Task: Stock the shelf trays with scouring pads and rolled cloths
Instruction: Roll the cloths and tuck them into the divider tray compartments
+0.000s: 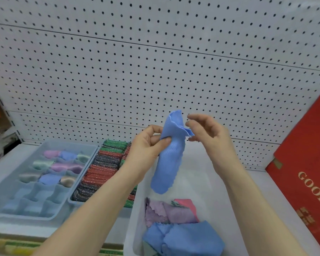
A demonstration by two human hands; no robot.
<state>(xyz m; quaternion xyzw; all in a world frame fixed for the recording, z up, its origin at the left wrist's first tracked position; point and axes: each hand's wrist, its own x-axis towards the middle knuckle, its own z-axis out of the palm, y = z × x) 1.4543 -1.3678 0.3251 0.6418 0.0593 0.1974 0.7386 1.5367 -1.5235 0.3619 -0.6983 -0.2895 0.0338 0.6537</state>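
Note:
A blue cloth (169, 159), loosely rolled lengthwise, hangs upright in mid-air above the shelf. My left hand (148, 145) pinches it near its upper part between thumb and fingers. My right hand (205, 132) hovers just right of the cloth's top flap, fingers loosely curled and holding nothing. Below them a white bin (227, 209) holds loose purple, pink and blue cloths (181, 235). At the left a pale blue divided tray (44, 215) has several rolled cloths (63, 167) in its far cells. Beside it a tray is packed with scouring pads (102, 172) in red, green and dark colours.
A white pegboard wall (155, 61) backs the shelf. A red box (307, 163) marked GOOD leans at the right. The grey shelf edge (26, 235) runs along the bottom left, with yellow-green items below it.

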